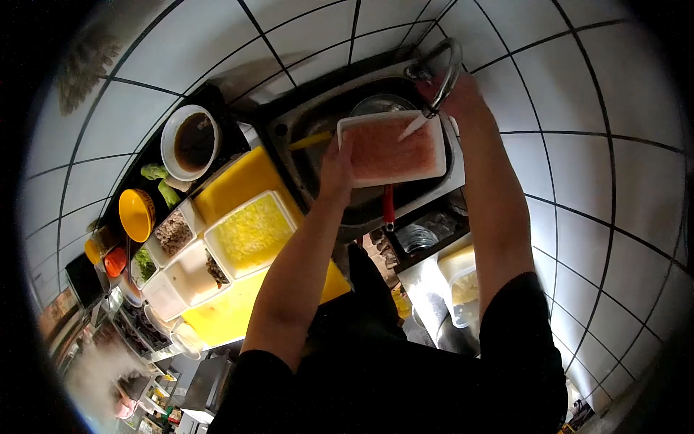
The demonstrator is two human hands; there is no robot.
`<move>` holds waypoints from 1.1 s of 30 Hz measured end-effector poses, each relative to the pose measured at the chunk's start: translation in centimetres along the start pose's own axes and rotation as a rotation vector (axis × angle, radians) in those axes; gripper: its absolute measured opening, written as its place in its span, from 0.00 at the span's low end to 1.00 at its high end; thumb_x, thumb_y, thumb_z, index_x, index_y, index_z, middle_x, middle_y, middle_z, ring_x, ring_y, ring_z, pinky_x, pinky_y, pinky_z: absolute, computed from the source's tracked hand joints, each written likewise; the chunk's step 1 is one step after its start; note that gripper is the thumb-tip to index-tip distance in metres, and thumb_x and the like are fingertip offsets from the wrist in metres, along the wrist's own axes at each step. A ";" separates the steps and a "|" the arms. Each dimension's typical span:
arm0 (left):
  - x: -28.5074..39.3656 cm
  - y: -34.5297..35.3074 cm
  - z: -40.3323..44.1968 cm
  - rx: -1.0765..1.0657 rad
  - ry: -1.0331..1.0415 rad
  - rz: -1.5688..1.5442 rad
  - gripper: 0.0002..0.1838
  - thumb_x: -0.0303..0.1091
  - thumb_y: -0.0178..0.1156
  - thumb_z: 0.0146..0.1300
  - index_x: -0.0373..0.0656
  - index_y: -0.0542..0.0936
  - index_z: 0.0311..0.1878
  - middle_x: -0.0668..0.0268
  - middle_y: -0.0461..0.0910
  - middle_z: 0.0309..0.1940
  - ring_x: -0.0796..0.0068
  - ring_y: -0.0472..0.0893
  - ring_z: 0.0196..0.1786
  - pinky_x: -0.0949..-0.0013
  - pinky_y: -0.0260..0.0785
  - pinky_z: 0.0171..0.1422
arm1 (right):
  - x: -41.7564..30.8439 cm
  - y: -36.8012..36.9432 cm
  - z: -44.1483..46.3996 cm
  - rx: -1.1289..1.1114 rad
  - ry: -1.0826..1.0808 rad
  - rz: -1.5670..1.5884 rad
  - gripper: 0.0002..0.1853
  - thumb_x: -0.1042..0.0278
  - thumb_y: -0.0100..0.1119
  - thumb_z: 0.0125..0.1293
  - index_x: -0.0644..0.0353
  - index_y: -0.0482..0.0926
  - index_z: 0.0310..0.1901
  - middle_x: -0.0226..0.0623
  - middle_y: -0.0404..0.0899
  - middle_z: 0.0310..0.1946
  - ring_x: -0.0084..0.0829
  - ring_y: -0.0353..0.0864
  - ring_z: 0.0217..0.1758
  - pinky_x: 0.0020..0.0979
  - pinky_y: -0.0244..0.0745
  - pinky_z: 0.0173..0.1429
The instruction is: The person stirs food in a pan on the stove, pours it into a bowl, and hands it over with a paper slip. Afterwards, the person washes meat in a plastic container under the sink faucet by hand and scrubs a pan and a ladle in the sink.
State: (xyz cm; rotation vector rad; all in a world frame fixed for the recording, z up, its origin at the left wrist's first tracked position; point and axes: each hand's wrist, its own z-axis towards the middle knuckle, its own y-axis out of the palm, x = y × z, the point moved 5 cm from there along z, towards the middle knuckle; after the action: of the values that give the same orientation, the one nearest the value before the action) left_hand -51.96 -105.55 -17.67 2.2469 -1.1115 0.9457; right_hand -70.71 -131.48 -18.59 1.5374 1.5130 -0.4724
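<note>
My left hand (337, 173) grips the left side of a white rectangular tub (347, 127), with the thumb over its rim. Reddish-pink contents (387, 153), possibly minced meat in liquid, fill the tub. A curved metal faucet (454, 61) runs water (412, 129) into it. The tub is over the dark sink (303, 168). Behind the faucet, at its base, is my right hand (463, 98); its fingers are dim and partly hidden, so I cannot tell how they are closed. A round metal item (379, 103) shows behind the tub.
Left of the sink, a yellow board (238, 177) bears a white tub of yellow shreds (253, 231) and smaller tubs. A bowl of brown liquid (194, 145) and a yellow bowl (136, 215) stand along the wall. A red handle (389, 206) juts out below the tub.
</note>
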 end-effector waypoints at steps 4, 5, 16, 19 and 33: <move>-0.5 -0.2 -0.4 -0.048 0.024 -0.080 0.32 0.56 0.48 0.77 0.41 0.69 0.72 0.56 0.76 0.63 0.66 0.75 0.64 0.65 0.64 0.68 | -0.9 -0.6 -1.7 0.077 -0.036 0.728 0.23 0.57 0.39 0.79 0.71 0.72 0.59 0.54 0.76 0.57 0.47 0.81 0.55 0.45 0.75 0.66; -0.7 -0.2 -0.2 -0.076 0.047 -0.093 0.32 0.56 0.48 0.77 0.41 0.69 0.72 0.56 0.76 0.63 0.66 0.75 0.64 0.65 0.65 0.68 | -0.8 -1.0 -2.7 0.115 -0.112 0.585 0.23 0.56 0.40 0.79 0.70 0.73 0.59 0.53 0.77 0.56 0.45 0.81 0.55 0.44 0.74 0.66; 1.6 -3.0 -3.4 0.110 0.139 -0.197 0.34 0.55 0.47 0.78 0.44 0.60 0.77 0.57 0.71 0.67 0.64 0.73 0.67 0.66 0.63 0.71 | 9.2 2.1 -13.7 0.311 -0.300 0.206 0.22 0.53 0.49 0.76 0.65 0.82 0.51 0.40 0.82 0.49 0.38 0.79 0.52 0.39 0.69 0.63; 2.0 -3.7 -3.5 0.110 0.257 -0.200 0.35 0.55 0.48 0.78 0.45 0.57 0.78 0.56 0.67 0.70 0.63 0.70 0.69 0.65 0.62 0.72 | 9.2 5.4 -14.3 0.309 -0.370 0.184 0.24 0.50 0.48 0.77 0.66 0.81 0.54 0.41 0.82 0.50 0.38 0.79 0.55 0.40 0.68 0.63; 0.5 -5.4 -2.3 0.002 0.301 -0.351 0.35 0.53 0.50 0.77 0.50 0.54 0.80 0.59 0.65 0.72 0.63 0.70 0.69 0.63 0.64 0.72 | 6.0 8.0 -16.2 0.543 -0.587 -0.547 0.13 0.63 0.55 0.72 0.62 0.84 0.49 0.41 0.81 0.50 0.37 0.80 0.54 0.37 0.73 0.59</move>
State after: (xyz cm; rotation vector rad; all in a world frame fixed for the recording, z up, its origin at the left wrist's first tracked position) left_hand -48.17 -101.24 -16.27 2.1161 -0.5627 1.0832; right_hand -67.26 -113.88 -12.31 1.1688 1.3628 -1.6063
